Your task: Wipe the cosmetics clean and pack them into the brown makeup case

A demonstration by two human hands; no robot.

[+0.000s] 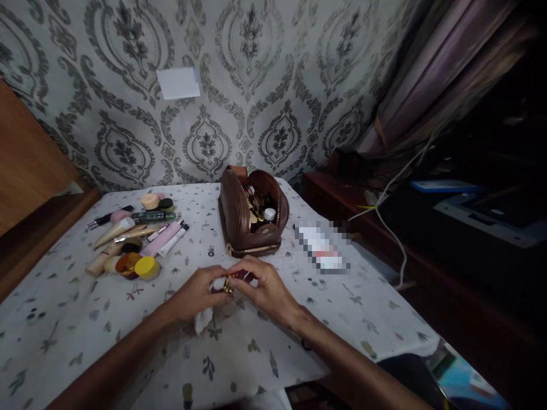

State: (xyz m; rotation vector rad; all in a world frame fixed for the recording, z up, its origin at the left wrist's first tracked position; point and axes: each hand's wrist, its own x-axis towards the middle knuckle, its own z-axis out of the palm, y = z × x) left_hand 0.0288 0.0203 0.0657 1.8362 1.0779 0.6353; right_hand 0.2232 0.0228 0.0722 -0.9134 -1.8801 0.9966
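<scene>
My left hand (200, 293) is closed around a crumpled white cloth or tissue (204, 320), whose end hangs below the palm. Between both hands, just in front of the brown bag, is a small shiny gold-coloured object (229, 286); its kind is too small to make out. The fingers of my right hand (265, 287) pinch this object from the right, while the left fingers and the cloth meet it from the other side. Behind them stands the brown toiletry bag (235, 219), unzipped, with a white-capped container (269, 214) and gold-coloured items inside.
On the left of the patterned tablecloth (141, 341) lie several cosmetics, including a pink tube (161, 239), an amber jar (128, 265) and a yellow-lidded jar (147, 267). A blurred-out flat object (322, 247) lies right of the bag. A white cable (391, 230) hangs beyond the table's right edge.
</scene>
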